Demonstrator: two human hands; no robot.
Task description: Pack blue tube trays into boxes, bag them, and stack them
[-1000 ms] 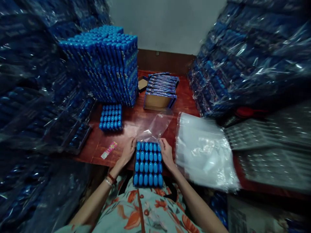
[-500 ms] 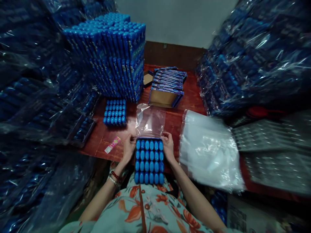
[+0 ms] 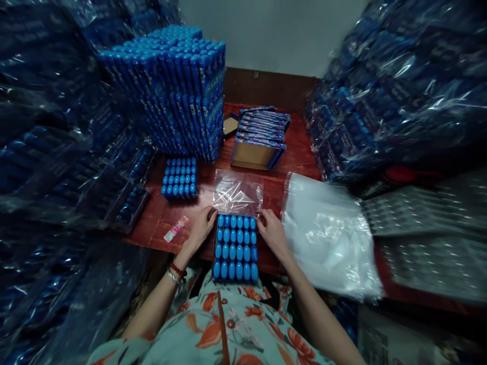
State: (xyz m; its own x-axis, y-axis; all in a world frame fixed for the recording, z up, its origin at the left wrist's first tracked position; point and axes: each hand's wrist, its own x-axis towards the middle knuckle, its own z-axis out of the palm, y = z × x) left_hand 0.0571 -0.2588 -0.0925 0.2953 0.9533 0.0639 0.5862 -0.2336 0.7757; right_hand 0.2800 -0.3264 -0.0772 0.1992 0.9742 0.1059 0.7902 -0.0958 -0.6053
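Note:
A box of blue capsule-shaped bottles [image 3: 236, 251], set in rows, lies at the table's front edge against my body. A clear plastic bag [image 3: 238, 192] stretches flat from its far end, wrinkled and shiny. My left hand [image 3: 202, 225] pinches the bag's near left corner beside the box. On the other side, my right hand [image 3: 272, 229] has its fingers closed on the bag's near right corner. Whether the box's far end is inside the bag's mouth is hard to see.
A tall stack of blue bottle packs [image 3: 182, 96] stands back left, with a smaller block of bottles [image 3: 179, 177] before it. Printed boxes [image 3: 262, 134] sit at centre back. Clear bags [image 3: 323, 233] and moulded trays [image 3: 426, 218] lie right. A pink label [image 3: 176, 228] rests left.
The box has shifted slightly right and away from my body. The bag has flattened and wrinkled. My right hand has moved a little to the right.

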